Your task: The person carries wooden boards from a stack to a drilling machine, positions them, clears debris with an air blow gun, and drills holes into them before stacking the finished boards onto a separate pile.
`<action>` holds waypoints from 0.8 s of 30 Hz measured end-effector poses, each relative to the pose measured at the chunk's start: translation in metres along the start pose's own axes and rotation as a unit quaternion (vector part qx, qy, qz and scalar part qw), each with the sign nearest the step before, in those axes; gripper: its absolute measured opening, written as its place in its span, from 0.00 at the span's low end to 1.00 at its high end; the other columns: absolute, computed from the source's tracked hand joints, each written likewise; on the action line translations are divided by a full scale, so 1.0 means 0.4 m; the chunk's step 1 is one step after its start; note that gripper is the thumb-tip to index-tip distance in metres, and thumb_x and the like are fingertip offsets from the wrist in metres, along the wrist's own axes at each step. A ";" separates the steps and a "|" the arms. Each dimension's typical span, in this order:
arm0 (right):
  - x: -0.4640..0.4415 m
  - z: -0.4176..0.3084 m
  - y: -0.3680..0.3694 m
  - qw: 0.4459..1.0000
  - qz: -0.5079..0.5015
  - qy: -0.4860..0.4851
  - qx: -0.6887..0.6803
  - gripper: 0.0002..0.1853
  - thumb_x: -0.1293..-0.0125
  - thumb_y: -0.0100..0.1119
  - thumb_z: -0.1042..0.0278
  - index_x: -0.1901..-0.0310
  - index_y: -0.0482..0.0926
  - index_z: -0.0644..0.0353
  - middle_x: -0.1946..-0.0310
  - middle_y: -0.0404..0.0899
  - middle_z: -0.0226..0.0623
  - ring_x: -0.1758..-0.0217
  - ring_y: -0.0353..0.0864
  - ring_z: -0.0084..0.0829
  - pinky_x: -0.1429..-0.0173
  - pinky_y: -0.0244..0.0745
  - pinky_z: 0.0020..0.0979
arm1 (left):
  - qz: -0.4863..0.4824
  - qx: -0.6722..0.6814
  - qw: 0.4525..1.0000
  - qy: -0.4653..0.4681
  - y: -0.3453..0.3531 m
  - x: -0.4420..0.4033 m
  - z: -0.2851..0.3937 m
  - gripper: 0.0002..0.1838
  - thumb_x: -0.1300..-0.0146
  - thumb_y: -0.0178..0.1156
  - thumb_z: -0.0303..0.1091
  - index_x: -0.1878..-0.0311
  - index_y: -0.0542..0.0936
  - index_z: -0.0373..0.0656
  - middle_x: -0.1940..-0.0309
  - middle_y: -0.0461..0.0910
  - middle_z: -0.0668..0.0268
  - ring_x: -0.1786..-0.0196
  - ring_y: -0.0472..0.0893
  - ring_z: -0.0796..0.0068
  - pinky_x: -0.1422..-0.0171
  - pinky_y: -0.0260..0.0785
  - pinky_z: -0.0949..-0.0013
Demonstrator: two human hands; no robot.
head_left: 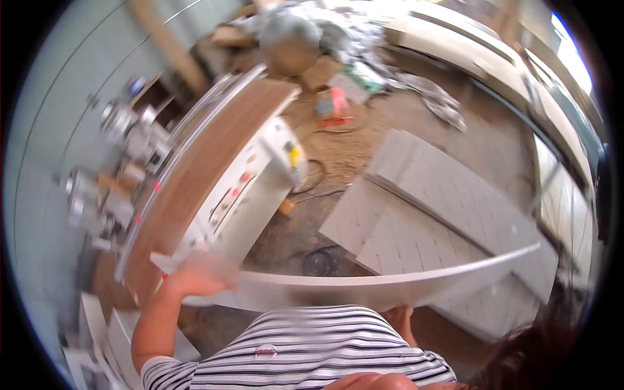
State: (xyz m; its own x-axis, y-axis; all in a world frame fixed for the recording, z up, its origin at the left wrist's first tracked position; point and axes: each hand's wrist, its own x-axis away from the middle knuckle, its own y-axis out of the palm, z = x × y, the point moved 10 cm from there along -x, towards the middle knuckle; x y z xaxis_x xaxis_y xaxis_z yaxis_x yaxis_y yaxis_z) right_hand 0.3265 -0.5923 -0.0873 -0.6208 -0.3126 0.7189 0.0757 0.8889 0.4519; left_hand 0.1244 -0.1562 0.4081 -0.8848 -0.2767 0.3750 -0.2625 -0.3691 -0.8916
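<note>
A long white panel (364, 289) lies crosswise in front of my striped shirt, its top edge facing up. My left hand (203, 273) is wrapped over the panel's upper edge near its left end, blurred by motion. Low on the panel's near side, right of the shirt, my right hand (398, 315) touches its lower edge; most of its fingers are hidden behind the panel. The panel's left end is close to the near end of a machine with a brown top (208, 156).
Stacked grey boards (429, 214) lie on the floor ahead to the right. Motors (123, 123) stand along the left wall. Beyond are sawdust (344, 153), a red item (335, 107), wrapped material (357, 32) and cables (318, 260) on the floor.
</note>
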 end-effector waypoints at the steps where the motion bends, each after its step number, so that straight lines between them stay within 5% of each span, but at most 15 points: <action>1: 0.005 0.043 0.039 0.999 -0.001 0.033 0.018 0.18 0.37 0.43 0.53 0.57 0.74 0.56 0.66 0.76 0.35 0.70 0.75 0.31 0.76 0.70 0.31 | 0.006 -0.036 0.998 -0.054 0.003 0.043 -0.079 0.13 0.57 0.68 0.44 0.71 0.80 0.49 0.77 0.78 0.63 0.69 0.78 0.60 0.66 0.68 0.62; 6: -0.005 0.152 0.261 0.994 -0.019 0.099 0.046 0.20 0.36 0.40 0.52 0.53 0.73 0.57 0.59 0.74 0.36 0.61 0.73 0.34 0.64 0.68 0.36 | 0.027 0.017 0.979 -0.203 -0.017 0.263 -0.366 0.19 0.61 0.68 0.52 0.75 0.79 0.48 0.79 0.77 0.63 0.69 0.77 0.60 0.66 0.66 0.62; 9: -0.030 0.206 0.457 0.994 -0.029 0.100 0.025 0.21 0.36 0.38 0.52 0.50 0.72 0.57 0.55 0.73 0.37 0.56 0.72 0.36 0.57 0.66 0.39 | 0.185 -0.061 0.962 -0.193 0.026 0.414 -0.521 0.27 0.61 0.65 0.63 0.78 0.77 0.45 0.80 0.75 0.60 0.71 0.76 0.55 0.67 0.65 0.59; 13: -0.048 0.267 0.717 0.995 -0.036 0.089 -0.005 0.23 0.35 0.36 0.52 0.47 0.71 0.57 0.49 0.72 0.37 0.48 0.70 0.39 0.48 0.65 0.43 | 0.272 0.012 0.932 -0.240 0.067 0.533 -0.707 0.29 0.52 0.60 0.62 0.80 0.73 0.39 0.81 0.73 0.53 0.74 0.73 0.49 0.70 0.63 0.57; 14: -0.043 0.288 0.777 0.995 -0.040 0.091 -0.008 0.23 0.34 0.36 0.52 0.47 0.71 0.58 0.48 0.72 0.38 0.47 0.70 0.40 0.46 0.64 0.44 | 0.274 0.014 0.931 -0.240 0.070 0.554 -0.738 0.29 0.52 0.60 0.62 0.80 0.73 0.39 0.81 0.73 0.53 0.74 0.73 0.49 0.70 0.63 0.57; 16: -0.035 0.337 0.891 0.994 -0.050 0.099 -0.022 0.24 0.34 0.35 0.52 0.45 0.70 0.58 0.45 0.71 0.38 0.43 0.69 0.41 0.41 0.63 0.46 | 0.189 0.085 0.884 -0.418 0.121 0.627 -0.883 0.23 0.49 0.60 0.59 0.63 0.83 0.49 0.70 0.80 0.56 0.60 0.79 0.55 0.58 0.70 0.58; 22: -0.047 0.477 1.142 0.983 -0.044 0.174 -0.046 0.25 0.34 0.31 0.52 0.45 0.70 0.56 0.42 0.69 0.37 0.39 0.65 0.40 0.34 0.56 0.47 | 0.276 0.190 0.786 -0.520 0.336 0.754 -1.148 0.30 0.41 0.50 0.60 0.75 0.73 0.37 0.76 0.75 0.52 0.68 0.74 0.50 0.61 0.64 0.56; 24: -0.069 0.521 1.272 0.968 -0.141 0.204 -0.041 0.25 0.35 0.32 0.52 0.45 0.69 0.58 0.42 0.68 0.38 0.39 0.65 0.41 0.34 0.55 0.49 | 0.256 0.215 0.760 -0.557 0.413 0.769 -1.218 0.32 0.41 0.48 0.63 0.75 0.73 0.37 0.74 0.75 0.51 0.65 0.74 0.50 0.59 0.64 0.54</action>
State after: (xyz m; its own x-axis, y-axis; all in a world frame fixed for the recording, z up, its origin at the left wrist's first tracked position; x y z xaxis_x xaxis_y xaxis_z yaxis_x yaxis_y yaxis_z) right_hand 0.2196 -0.0619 0.0128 -0.2671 -0.6601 0.7021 0.0206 0.7245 0.6890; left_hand -0.3788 0.1299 0.2524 0.1090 -0.9730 0.2034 0.3691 -0.1504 -0.9172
